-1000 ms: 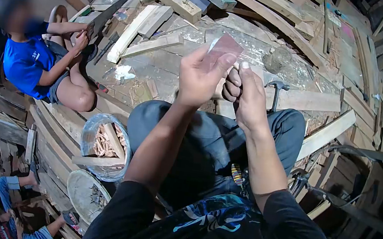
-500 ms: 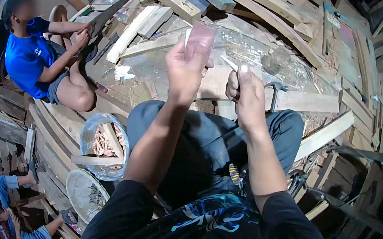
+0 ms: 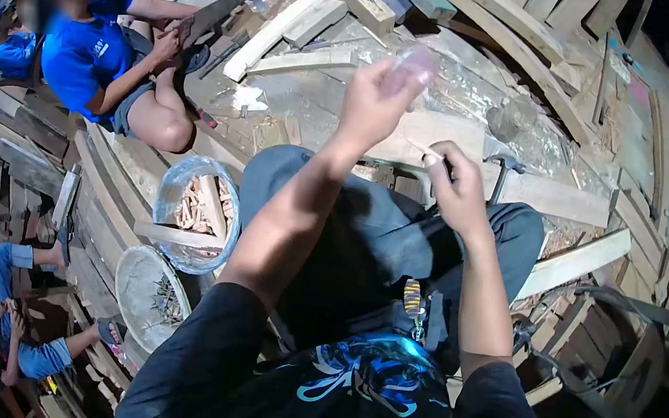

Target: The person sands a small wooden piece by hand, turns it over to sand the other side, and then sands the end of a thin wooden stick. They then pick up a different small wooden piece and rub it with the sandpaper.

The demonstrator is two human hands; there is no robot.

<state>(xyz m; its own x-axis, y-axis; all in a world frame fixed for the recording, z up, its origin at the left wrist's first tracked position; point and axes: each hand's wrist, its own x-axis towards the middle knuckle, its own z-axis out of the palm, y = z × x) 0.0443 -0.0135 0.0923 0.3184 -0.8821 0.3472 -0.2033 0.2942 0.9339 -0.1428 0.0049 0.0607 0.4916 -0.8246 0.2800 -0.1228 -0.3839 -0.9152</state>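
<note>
My left hand (image 3: 376,103) is raised ahead of my lap, its fingers wrapped round a flat pinkish piece (image 3: 411,71), which is blurred by motion. To its right and lower down, my right hand (image 3: 458,180) pinches a thin pale wooden stick (image 3: 421,148) that points up and left. Beneath the stick lies a pale board (image 3: 450,129). A hammer (image 3: 504,163) rests just right of my right hand, its head on a long plank (image 3: 561,197).
A bucket of wood pieces (image 3: 162,190) and a tub of nails (image 3: 134,266) stand left of my legs. A person in blue (image 3: 98,57) sits at upper left, another person (image 3: 41,347) at lower left. Curved beams (image 3: 513,54) lie ahead.
My left hand has moved right with the pinkish piece, which now tilts. My right hand sits slightly lower, still holding the stick. The whole view has shifted.
</note>
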